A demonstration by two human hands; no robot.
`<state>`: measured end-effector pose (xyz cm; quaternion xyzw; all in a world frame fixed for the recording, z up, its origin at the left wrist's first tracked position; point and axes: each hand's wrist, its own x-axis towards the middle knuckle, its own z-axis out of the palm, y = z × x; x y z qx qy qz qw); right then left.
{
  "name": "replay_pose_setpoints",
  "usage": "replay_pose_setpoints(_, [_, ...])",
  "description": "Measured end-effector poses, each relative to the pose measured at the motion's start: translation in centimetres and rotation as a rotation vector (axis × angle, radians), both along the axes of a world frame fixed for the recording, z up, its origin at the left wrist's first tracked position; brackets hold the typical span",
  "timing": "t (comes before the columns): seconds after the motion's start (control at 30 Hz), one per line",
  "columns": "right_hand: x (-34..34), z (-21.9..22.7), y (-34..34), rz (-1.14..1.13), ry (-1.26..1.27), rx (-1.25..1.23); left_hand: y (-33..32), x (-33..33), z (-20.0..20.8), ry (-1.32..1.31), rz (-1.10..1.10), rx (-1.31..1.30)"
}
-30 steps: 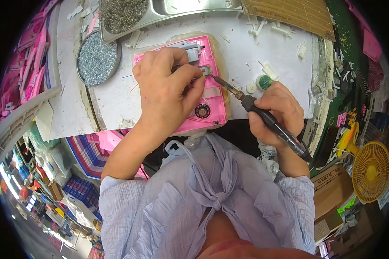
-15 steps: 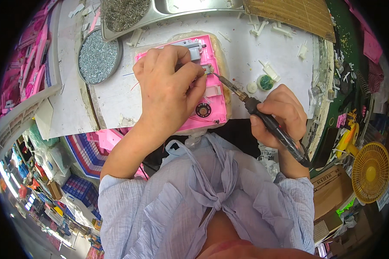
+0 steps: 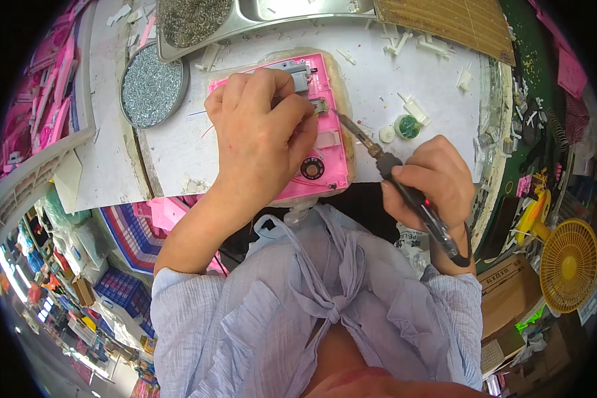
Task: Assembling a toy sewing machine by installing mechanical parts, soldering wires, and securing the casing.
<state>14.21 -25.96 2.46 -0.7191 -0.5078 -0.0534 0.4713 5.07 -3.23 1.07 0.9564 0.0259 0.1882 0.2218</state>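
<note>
A pink plastic housing lies on a padded, plastic-wrapped rest in front of me. My left hand rests over its left side, thumb and forefinger pinched beside a small metal switch-like part. What those fingers hold is hidden behind them. In my right hand is a black-handled soldering iron, its tip pointing up and left, just right of the small metal part and apart from it. Fitted in the housing are a grey box-shaped unit and a round black speaker. Thin wires stick out left of my hand.
A round dish of small silver pieces stands at the left. A metal tray of screws and a cardboard sheet lie at the far side. Right of the housing are a small green-filled tub, a white disc and loose white plastic parts.
The soldering iron's tip has drawn away from the small metal part, slightly to the right, and its handle has tilted steeper. A red light now shows on the handle. My left hand has barely moved.
</note>
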Motion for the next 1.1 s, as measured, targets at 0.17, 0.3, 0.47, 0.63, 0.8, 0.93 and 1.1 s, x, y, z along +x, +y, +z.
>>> replay_pose_setpoints(0.17, [0.5, 0.1, -0.5, -0.013, 0.027, 0.038, 0.0, 0.0, 0.1, -0.004, 0.002, 0.036])
replay_pose_setpoints(0.3, [0.4, 0.5, -0.6, -0.028, 0.03, 0.025, -0.1, 0.0, 0.2, 0.004, -0.009, 0.059])
replay_pose_setpoints(0.47, [0.6, 0.8, -0.6, -0.033, 0.024, 0.015, -0.1, -0.2, 0.7, 0.018, -0.008, 0.066])
replay_pose_setpoints(0.63, [0.7, 0.4, -1.0, -0.041, 0.031, 0.002, 0.2, -0.7, 0.7, 0.015, -0.031, -0.008])
replay_pose_setpoints(0.8, [1.2, 0.1, -0.9, -0.044, 0.037, 0.054, 0.4, -1.3, 1.0, 0.009, -0.014, -0.143])
replay_pose_setpoints(0.93, [1.5, -0.3, -0.6, -0.033, 0.034, 0.049, 0.6, -1.0, 1.0, 0.026, -0.017, -0.148])
replay_pose_setpoints(1.1, [0.9, -0.5, -0.1, -0.031, 0.053, 0.01, -0.1, 0.0, -0.7, -0.084, -0.052, -0.013])
